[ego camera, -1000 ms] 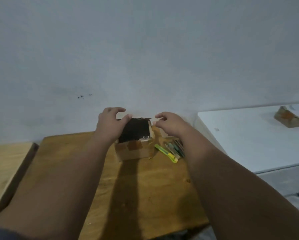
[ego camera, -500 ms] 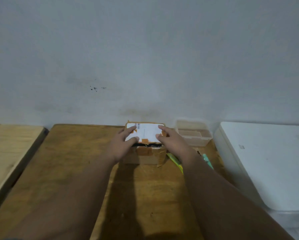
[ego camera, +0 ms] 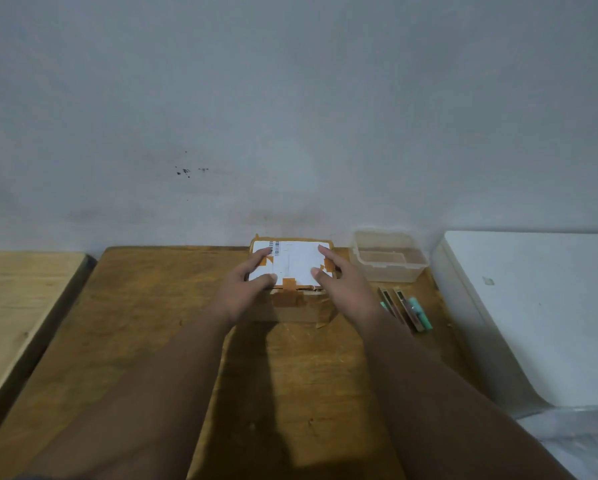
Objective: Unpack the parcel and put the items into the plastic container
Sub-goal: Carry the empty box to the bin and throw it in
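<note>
Parcel [ego camera: 294,308] at far middle of wooden table [ego camera: 152,323], close to the wall, lid down, orange tape over the front seam (sealed or merely shut, cannot tell). Left hand [ego camera: 245,292] spread on left of white label [ego camera: 297,261], right hand [ego camera: 339,285] on right; fingers of both near straight, pressing flat, nothing gripped. Long side of parcel lying left to right, one hand toward each end. Plastic container [ego camera: 391,274] just beside parcel's right end, nearer the right hand. Likely next: lid up from front edge. Pens [ego camera: 411,311] loose on near side of container.

Brown wooden table [ego camera: 152,323], paler wooden top [ego camera: 20,299] left, perhaps a white cabinet [ego camera: 532,306] right.
</note>
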